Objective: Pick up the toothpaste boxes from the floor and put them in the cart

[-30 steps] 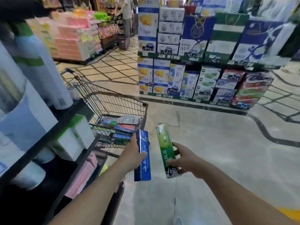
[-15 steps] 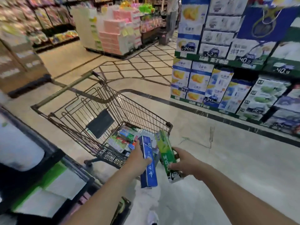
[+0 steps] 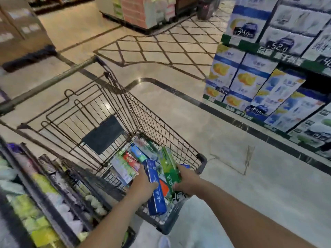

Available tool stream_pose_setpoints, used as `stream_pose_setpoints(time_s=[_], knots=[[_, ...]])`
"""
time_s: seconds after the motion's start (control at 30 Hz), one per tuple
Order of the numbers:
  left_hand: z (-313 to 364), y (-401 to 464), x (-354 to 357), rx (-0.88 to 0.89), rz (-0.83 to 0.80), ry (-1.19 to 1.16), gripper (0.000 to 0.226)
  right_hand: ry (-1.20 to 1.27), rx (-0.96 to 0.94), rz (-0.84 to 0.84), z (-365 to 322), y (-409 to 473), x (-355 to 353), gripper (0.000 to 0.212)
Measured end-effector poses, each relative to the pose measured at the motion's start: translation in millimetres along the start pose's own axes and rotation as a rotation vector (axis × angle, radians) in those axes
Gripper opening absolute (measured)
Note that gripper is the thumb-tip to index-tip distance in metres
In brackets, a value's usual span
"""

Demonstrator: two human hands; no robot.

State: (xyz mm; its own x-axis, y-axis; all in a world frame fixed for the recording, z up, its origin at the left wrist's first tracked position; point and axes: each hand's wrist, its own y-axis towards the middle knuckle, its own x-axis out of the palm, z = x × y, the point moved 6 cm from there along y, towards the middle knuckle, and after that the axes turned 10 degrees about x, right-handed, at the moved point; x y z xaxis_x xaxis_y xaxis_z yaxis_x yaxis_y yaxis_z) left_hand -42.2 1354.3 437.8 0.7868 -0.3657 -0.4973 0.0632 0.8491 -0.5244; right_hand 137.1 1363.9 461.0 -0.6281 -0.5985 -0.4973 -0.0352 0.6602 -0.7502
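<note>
Both hands are over the cart (image 3: 201, 159) now, lower and further forward than half a second ago, when they hung at its near corner. The left hand (image 3: 143, 187) grips the blue box (image 3: 155, 189), fingers curled round its middle, the box's far end tipped up, its near end hanging past the cart's rim. The right hand (image 3: 186, 181) grips the green box (image 3: 170, 169) from the right side, thumb wrapped over the lower part, the box standing on a slant inside the basket, just above the pile (image 3: 129, 163) of boxes lying on the cart's bottom. The two held boxes sit side by side, almost touching. The view has dropped and closed in: the cart fills the middle, the shelf (image 3: 250, 83) of cartons stands right, across the floor (image 3: 232, 158).
</note>
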Motion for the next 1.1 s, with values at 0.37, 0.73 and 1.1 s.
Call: stream_pose_setpoints(time_s=[0.37, 0.73, 1.1], knots=[[-93, 108, 73, -0.343, 0.164, -0.116, 0.099, -0.418, 0.052, -0.13, 25, 167, 57, 0.045], [-106, 112, 82, -0.39, 0.115, 0.124, 0.093, -0.753, -0.082, -0.099, 13, 195, 83, 0.055], [-105, 86, 48, -0.306, 0.032, 0.079, 0.068, -0.829, -0.089, 0.007, -12, 159, 63, 0.016]])
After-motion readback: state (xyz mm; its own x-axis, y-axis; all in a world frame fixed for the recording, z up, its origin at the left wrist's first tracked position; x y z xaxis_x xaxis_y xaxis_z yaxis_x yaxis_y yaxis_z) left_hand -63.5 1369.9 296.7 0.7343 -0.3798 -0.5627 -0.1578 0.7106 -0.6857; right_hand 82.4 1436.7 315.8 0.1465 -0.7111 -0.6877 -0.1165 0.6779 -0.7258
